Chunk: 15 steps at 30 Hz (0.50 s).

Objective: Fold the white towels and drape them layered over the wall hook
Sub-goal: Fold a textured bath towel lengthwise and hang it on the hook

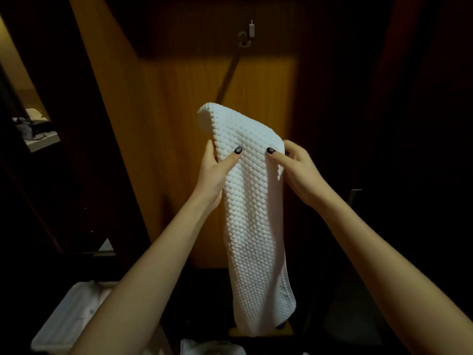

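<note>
Left hand (pixel 215 170) pinches the white towel (pixel 256 213) at its left edge, with the thumb laid across the near face and the fingers tucked behind the cloth. Right hand (pixel 299 167) does the same at the towel's right edge: thumb on the near face, fingers curled round the back. Both thumbs sit at about the same height, near the towel's upper end, with dark-painted nails pointing toward each other. Both forearms are bare. The towel is held up in the air between the two hands as a long narrow strip with a bumpy woven texture. Its top rounds over above the thumbs, higher on the left side, and the rest hangs straight down, touching nothing that can be seen. The wall hook (pixel 247 34), a small metal fitting, sits above the towel and well apart from it, with nothing on it. A dark slanted line runs from the hook down toward the towel's top; strap or shadow, cannot tell. A wood panel (pixel 179 98), lit amber, stands behind the towel. A white tray (pixel 64 316) lies below and left of the towel. More white cloth (pixel 212 347) lies under the towel's lower end, and the dim light hides its shape. Far left of the towel is a shelf (pixel 43 144) with blurred clutter.
</note>
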### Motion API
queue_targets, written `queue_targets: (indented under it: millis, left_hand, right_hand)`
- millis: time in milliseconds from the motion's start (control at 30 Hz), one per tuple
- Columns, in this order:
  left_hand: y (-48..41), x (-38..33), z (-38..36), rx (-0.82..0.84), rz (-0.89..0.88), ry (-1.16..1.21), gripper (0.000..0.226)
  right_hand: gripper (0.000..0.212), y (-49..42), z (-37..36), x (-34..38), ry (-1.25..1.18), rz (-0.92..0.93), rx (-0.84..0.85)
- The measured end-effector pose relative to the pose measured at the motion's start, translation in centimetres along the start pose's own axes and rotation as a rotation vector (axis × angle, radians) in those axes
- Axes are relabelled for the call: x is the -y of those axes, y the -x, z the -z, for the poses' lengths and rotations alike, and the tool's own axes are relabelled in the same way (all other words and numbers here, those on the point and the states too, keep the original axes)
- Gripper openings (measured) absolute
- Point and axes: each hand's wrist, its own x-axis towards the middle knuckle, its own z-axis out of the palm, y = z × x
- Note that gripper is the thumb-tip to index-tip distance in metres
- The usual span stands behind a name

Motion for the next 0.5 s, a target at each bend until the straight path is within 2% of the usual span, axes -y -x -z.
queue_targets:
  millis: [67, 167, 300, 400, 500]
  left_hand:
    - [-0.1, -0.3, -0.3, 0.032, 0.029, 0.011, 0.049]
    - [-0.1, -0.6, -0.3, 0.056, 0.065, -0.013, 0.051]
    - [0.0, -0.6, 0.0, 0.147, 0.127, -0.084, 0.054]
    - [0.7, -0.3, 0.4, 0.186, 0.237, 0.074, 0.061]
    - [0.9, -0.2, 0.2, 0.229, 0.287, 0.174, 0.069]
  right_hand:
    - [0.021, -0.3, 0.0, 0.2, -0.27, -0.078, 0.111]
    - [0.032, -0.7, -0.1, 0.5, -0.472, -0.128, 0.19]
    - [0.032, -1.2, -0.2, 0.4, -0.61, -0.136, 0.241]
    - [0.044, -1.4, -0.4, 0.3, -0.815, -0.29, 0.258]
    - [0.042, -1.8, -0.2, 0.1, -0.753, -0.425, 0.25]
